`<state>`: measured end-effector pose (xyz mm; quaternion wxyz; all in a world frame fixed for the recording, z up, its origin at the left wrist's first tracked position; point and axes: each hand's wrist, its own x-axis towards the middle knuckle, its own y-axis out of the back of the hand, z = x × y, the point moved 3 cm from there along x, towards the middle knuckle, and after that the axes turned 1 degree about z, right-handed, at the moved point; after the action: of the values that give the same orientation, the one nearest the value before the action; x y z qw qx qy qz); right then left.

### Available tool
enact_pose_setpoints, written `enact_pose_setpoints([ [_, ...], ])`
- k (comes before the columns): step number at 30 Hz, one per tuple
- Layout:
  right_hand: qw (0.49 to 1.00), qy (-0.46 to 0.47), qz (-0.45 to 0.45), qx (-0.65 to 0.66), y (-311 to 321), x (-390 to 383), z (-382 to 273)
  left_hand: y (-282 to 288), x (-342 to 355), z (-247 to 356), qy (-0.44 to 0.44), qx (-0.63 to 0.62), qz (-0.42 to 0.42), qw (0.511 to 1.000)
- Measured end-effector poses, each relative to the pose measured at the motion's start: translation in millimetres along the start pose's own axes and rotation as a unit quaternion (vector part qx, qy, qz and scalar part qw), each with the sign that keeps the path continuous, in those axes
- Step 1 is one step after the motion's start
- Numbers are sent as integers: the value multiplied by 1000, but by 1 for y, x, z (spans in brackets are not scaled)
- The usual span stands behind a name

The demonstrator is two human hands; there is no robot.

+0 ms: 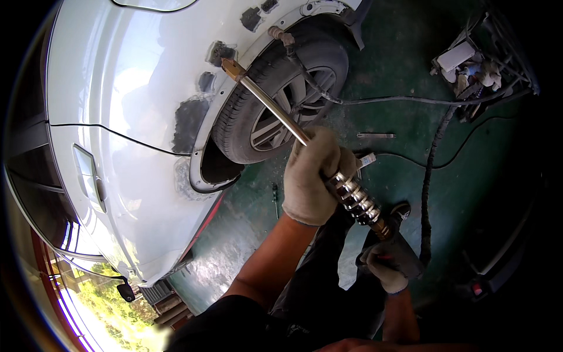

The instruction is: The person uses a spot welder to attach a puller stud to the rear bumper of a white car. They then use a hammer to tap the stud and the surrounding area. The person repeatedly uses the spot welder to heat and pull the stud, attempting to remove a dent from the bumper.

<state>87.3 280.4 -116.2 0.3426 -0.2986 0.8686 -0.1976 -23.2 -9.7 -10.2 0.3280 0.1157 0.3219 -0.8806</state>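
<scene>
A slide-hammer dent puller point(273, 107) runs slantwise across the middle, with a long bright shaft, a copper-coloured tip and a ringed metal section near its dark handle. My left hand point(311, 176), in a whitish work glove, is wrapped round the shaft just ahead of the rings. My right hand point(386, 272), also gloved, grips the dark handle at the rear. The tip lies at a bare grey patch point(217, 53) on the white car body point(135, 76), above the wheel arch; whether it touches, I cannot tell. More sanded patches surround the arch.
Below the arch is the wheel point(287, 100). A thick black cable point(387, 100) runs from a clamp on the arch edge to a cluttered cart point(475, 64) at the right. Another thick cable point(431, 182), a flat metal tool point(376, 135) and a screwdriver-like tool point(275, 196) lie on the green floor.
</scene>
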Motion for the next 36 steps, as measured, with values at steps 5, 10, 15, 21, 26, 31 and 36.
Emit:
enact_pose_setpoints([
  [5,863,233,107,-435,-5,16,-19,12,18,-8,3,-248,-317,916],
  [10,903,-7,-89,420,-6,32,31,17,3,-11,-202,449,-135,860],
  [15,777,-48,-160,607,6,25,120,32,-4,32,-124,675,-109,719],
  [21,665,32,-145,732,-5,50,200,10,81,248,-433,901,-26,-9],
  [26,613,36,-74,786,25,74,226,-35,137,225,-447,884,-58,-124],
  [31,624,99,-32,775,49,83,240,-16,130,198,-424,890,-126,-109],
  [36,629,127,36,766,50,67,247,32,103,194,-377,904,-155,-127],
])
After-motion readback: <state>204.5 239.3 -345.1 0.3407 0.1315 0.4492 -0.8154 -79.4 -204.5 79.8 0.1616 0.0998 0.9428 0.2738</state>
